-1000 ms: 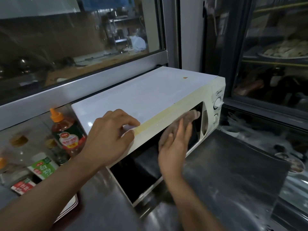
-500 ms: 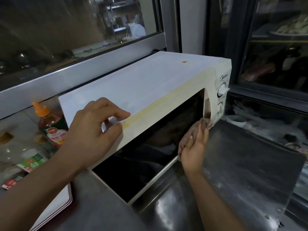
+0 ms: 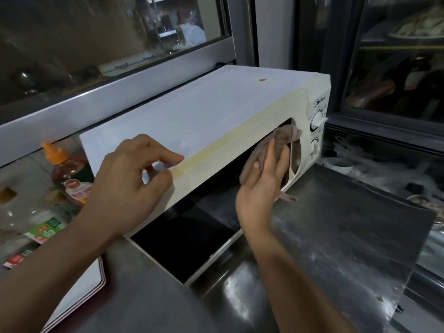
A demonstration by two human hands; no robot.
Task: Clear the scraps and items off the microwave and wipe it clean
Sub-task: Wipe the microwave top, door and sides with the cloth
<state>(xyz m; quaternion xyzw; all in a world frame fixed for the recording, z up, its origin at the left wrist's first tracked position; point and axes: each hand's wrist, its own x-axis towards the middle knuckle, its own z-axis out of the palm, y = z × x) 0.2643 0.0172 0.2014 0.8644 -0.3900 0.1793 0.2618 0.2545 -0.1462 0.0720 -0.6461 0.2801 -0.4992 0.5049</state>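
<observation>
Cloth (image 3: pixel 276 150) now up at door's top right; right hand (image 3: pixel 262 188) presses it flat, left hand (image 3: pixel 127 186) steadying microwave (image 3: pixel 192 111). Wiping front; orange speck (image 3: pixel 261 80) next.

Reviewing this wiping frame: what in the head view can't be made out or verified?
- Microwave door glass: the part under the cloth and right hand is covered, so its cleanliness is unknown.
- Microwave's left side: hidden behind the left hand and forearm.
- Dial markings: too small to read.
- Sauce bottle label: blurred.
- Tray: cut off by the forearm.
</observation>
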